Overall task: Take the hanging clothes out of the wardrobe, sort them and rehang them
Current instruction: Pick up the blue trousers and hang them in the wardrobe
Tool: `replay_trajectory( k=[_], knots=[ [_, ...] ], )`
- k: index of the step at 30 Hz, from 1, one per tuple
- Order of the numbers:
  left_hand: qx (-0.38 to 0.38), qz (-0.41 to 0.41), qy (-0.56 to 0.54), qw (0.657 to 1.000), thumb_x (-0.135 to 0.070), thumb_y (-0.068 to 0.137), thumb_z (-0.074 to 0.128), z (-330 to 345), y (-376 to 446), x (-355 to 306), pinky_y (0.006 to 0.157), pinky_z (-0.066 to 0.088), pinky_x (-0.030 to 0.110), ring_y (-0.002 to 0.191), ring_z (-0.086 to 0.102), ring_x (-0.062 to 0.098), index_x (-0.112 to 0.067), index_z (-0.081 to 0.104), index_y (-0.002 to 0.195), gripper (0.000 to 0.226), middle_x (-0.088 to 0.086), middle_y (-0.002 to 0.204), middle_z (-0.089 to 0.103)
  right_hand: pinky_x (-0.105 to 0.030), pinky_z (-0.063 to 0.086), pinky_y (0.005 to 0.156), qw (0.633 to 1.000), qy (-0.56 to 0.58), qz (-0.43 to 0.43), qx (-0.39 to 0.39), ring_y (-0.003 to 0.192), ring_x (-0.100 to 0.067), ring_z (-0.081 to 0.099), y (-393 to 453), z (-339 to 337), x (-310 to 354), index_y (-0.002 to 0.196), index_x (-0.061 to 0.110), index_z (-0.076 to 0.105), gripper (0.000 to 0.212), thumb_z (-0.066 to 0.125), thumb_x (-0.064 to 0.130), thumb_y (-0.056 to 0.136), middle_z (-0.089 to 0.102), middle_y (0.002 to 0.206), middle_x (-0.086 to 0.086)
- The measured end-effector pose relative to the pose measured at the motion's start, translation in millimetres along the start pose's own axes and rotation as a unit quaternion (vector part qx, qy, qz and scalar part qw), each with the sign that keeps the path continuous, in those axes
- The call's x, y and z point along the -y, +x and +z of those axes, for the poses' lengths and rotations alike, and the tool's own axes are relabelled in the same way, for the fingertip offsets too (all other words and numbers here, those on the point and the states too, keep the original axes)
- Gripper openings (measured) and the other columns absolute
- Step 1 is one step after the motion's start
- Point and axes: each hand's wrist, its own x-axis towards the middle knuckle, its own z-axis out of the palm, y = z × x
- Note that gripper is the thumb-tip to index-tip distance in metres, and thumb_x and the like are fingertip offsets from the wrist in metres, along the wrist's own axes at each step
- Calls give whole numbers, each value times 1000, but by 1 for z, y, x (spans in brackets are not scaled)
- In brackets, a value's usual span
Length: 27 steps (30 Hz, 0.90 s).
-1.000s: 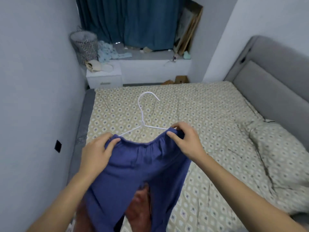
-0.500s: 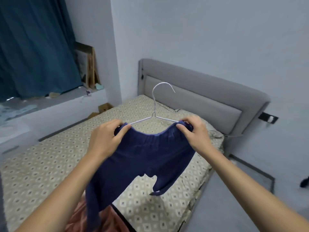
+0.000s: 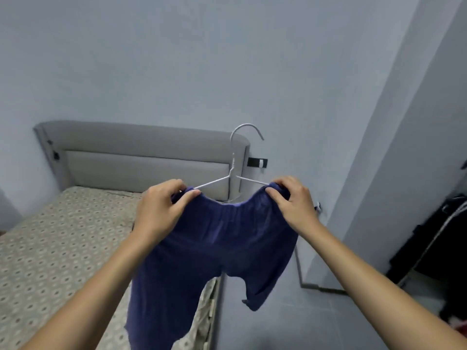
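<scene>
Both forearms reach in from the bottom edge, L from 7 o'clock, R from 5 o'clock, meeting just above frame centre. Left hand (image 3: pixel 161 205) grips the L end of the waistband of the blue trousers (image 3: pixel 217 246), thumb on the near side, fingers curled over the top edge w/ the hanger's shoulder wire inside the bunched cloth. Right hand (image 3: pixel 293 203) does the same at the R end: thumb in front, fingers wrapped over the band. Both hands clenched on cloth + wire, neither slack.

Trousers hang in mid-air from centre down toward 6 o'clock, waistband sagging btwn the two hands; the L leg drops long to the bottom edge, the R leg ends higher at approx 5 o'clock.

White wire hanger (image 3: pixel 233 173) sits upright above the waistband at 12 o'clock of the hands, both shoulders running down into the cloth, hook at top curling to the R.

Behind and below, bed (image 3: pixel 50 248) w/ patterned cover fills 8–9 o'clock; trousers hang over its R edge. Grey padded headboard (image 3: pixel 141 157) at 10–11 o'clock, against a pale wall (image 3: pixel 202 59). Small dark wall fitting (image 3: pixel 257 162) just R of the headboard. Dark clothes (image 3: pixel 439 246) hang at 3–4 o'clock by the R edge, details unclear.
</scene>
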Motion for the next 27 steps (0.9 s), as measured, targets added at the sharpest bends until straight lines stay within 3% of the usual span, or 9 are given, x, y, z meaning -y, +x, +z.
replay_trajectory(
  k=[5,11,19,22,27],
  knots=[
    [31,39,-62,997,-46,98,69,105,48,-66,55,37,41,55,40,12,-22,43,66,48,-4,57,41,-46,48,91,996,-62,44,-44,96,-16,58,14,-74,-88,98,26,67,7,68,33,98,63,94,18],
    [74,51,-83,993,-54,98,64,207,89,-126,56,41,39,63,51,21,-18,49,71,48,-2,61,50,-33,36,97,982,-163,53,-82,112,-15,56,14,-136,-158,125,31,65,32,60,46,97,64,118,15],
    [143,89,-131,977,-53,97,66,342,142,-197,54,34,34,64,54,19,-21,52,72,43,-8,61,54,-39,37,107,961,-241,106,-88,122,-16,47,15,-197,-244,148,35,50,53,57,48,97,52,134,15],
    [178,120,-176,961,-57,99,62,399,162,-219,54,40,36,61,53,16,-19,52,71,48,-6,60,53,-43,38,111,950,-264,128,-105,129,-18,45,21,-218,-276,152,33,47,57,61,46,97,51,140,13],
    [224,129,-229,938,-54,98,64,476,193,-258,55,41,38,56,46,15,-21,49,69,47,-7,61,50,-43,25,123,938,-282,165,-118,152,-17,25,38,-245,-320,155,37,41,61,59,48,98,43,152,11]
  ],
)
